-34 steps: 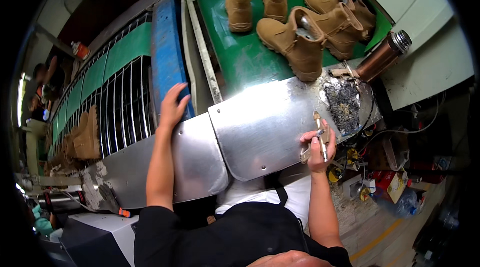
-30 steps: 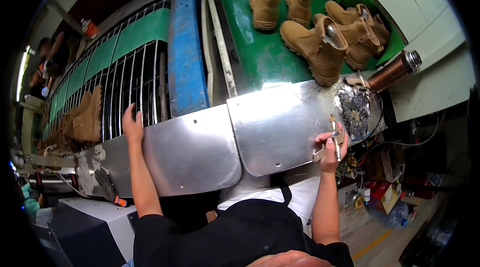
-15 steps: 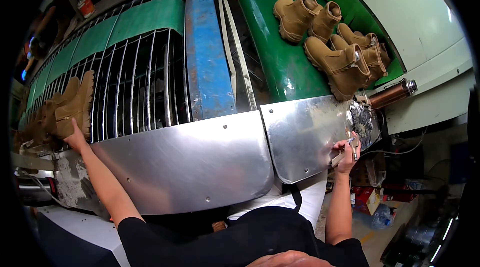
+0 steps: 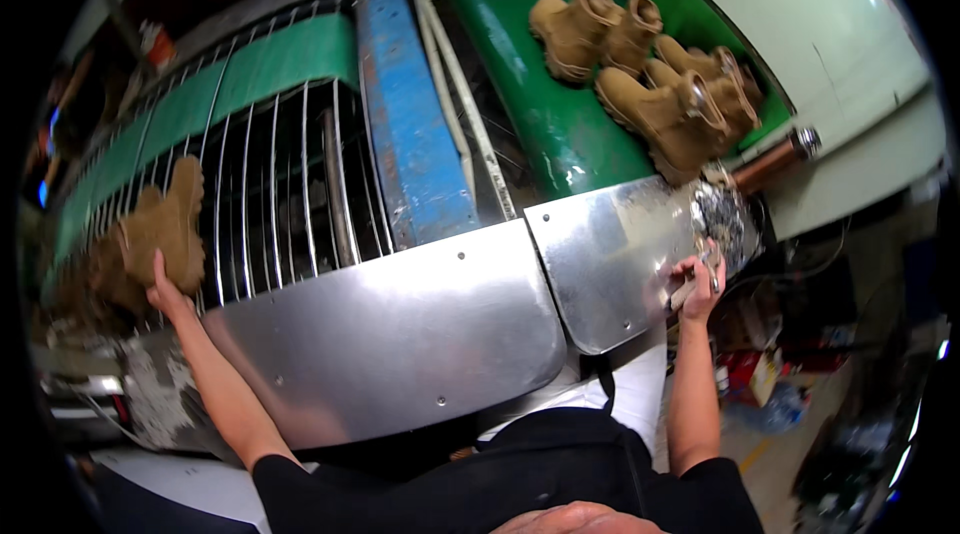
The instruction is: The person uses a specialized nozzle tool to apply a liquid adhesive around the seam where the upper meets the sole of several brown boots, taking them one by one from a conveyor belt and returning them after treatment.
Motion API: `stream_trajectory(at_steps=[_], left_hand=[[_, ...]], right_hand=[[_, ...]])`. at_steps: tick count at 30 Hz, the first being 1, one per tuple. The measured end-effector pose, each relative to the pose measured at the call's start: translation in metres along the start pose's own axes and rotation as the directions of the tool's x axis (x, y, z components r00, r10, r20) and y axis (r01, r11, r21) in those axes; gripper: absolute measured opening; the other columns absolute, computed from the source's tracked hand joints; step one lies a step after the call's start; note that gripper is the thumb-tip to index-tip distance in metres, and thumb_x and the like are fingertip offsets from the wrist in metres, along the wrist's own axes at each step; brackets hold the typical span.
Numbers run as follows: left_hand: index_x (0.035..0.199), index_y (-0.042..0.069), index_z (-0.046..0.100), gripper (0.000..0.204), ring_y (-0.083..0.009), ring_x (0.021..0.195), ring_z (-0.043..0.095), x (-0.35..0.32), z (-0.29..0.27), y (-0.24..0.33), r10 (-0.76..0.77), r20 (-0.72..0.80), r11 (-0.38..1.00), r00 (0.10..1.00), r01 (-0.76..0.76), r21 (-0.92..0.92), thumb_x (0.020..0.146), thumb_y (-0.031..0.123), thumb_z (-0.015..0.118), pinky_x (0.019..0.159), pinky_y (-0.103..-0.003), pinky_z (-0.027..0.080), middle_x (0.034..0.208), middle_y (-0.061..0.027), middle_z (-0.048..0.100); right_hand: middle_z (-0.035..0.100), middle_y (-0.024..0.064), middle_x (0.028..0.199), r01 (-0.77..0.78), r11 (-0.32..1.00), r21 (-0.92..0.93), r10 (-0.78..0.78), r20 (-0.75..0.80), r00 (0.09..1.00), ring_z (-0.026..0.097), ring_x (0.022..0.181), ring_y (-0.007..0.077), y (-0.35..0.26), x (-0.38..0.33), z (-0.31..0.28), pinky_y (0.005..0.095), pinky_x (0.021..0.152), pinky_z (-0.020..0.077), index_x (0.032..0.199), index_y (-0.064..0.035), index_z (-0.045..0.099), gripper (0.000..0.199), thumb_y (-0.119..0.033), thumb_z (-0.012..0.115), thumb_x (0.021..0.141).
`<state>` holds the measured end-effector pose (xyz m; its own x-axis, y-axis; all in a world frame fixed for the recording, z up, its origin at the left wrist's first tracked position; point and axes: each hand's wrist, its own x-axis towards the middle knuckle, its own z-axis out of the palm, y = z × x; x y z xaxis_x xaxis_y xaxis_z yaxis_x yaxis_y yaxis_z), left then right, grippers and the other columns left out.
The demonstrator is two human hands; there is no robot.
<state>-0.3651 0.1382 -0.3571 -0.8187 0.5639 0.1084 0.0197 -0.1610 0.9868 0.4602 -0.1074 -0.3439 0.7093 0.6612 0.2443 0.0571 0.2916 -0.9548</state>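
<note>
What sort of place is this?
Probably a footwear workshop or factory: tan boots stand on a green belt-like surface, another boot is in the left hand, and a bare metal ledge edges the bench-like line.

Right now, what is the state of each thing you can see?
Left grip: on boot, fingers partly hidden
Boot: tipped, sole facing right
Right grip: closed around tool
Tool: held
Boot group: standing
Blue beam: paint worn
Flask: metal-topped; closed or not, unclear
</note>
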Motion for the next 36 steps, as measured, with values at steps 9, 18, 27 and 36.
stream_trajectory(at_steps=[9, 18, 27, 36], left_hand=[[0.136, 0.001, 0.047, 0.068, -0.0321, 0.109, 0.061, -0.084, 0.051, -0.015, -0.124, 0.765, 0.932, 0.632, 0.339, -0.129, 0.09, 0.051, 0.048, 0.09, -0.045, 0.052, 0.127, -0.0161, 0.058], [0.136, -0.003, 0.048, 0.077, -0.0209, 0.107, 0.059, -0.362, 0.028, 0.104, 0.122, 0.931, 0.856, 0.343, -0.511, 0.076, 0.074, 0.029, 0.082, 0.096, -0.035, 0.046, 0.12, -0.0094, 0.061], [0.116, -0.002, 0.059, 0.036, -0.0229, 0.089, 0.067, -0.345, 0.157, 0.075, -0.228, 0.742, 0.974, 0.631, 0.151, 0.171, 0.101, 0.03, 0.053, 0.076, -0.035, 0.056, 0.105, -0.0116, 0.067], [0.112, 0.0, 0.061, 0.051, -0.0278, 0.086, 0.067, -0.34, 0.178, 0.115, -0.257, 0.888, 0.932, 0.381, 0.34, 0.124, 0.094, 0.047, 0.056, 0.076, -0.039, 0.057, 0.099, -0.0142, 0.068]], right_hand=[[0.06, 0.0072, 0.077, 0.01, 0.999, -0.036, -0.009, 0.016, 1.0, 0.059, 0.065, 0.0143, -0.01, -0.001, 0.01, 0.029, 0.065, 0.0519, 0.125, 0.0067, 0.049, 0.041, -0.007, 0.056, 0.088], [0.06, 0.0073, 0.076, 0.028, 0.995, -0.091, -0.025, 0.033, 0.999, 0.058, 0.065, 0.0139, -0.007, -0.001, -0.004, 0.028, 0.065, 0.051, 0.13, 0.0081, 0.044, 0.049, -0.011, 0.056, 0.087], [0.062, 0.0061, 0.079, 0.033, 0.999, 0.011, -0.035, 0.16, 0.987, 0.062, 0.069, 0.0132, -0.001, -0.003, -0.014, 0.0276, 0.067, 0.0522, 0.129, 0.0051, 0.047, 0.045, -0.01, 0.056, 0.088], [0.062, 0.0063, 0.082, 0.074, 0.996, 0.058, -0.082, 0.159, 0.984, 0.062, 0.072, 0.014, 0.011, -0.005, -0.021, 0.0276, 0.068, 0.0523, 0.13, 0.0043, 0.047, 0.046, -0.012, 0.057, 0.088]])
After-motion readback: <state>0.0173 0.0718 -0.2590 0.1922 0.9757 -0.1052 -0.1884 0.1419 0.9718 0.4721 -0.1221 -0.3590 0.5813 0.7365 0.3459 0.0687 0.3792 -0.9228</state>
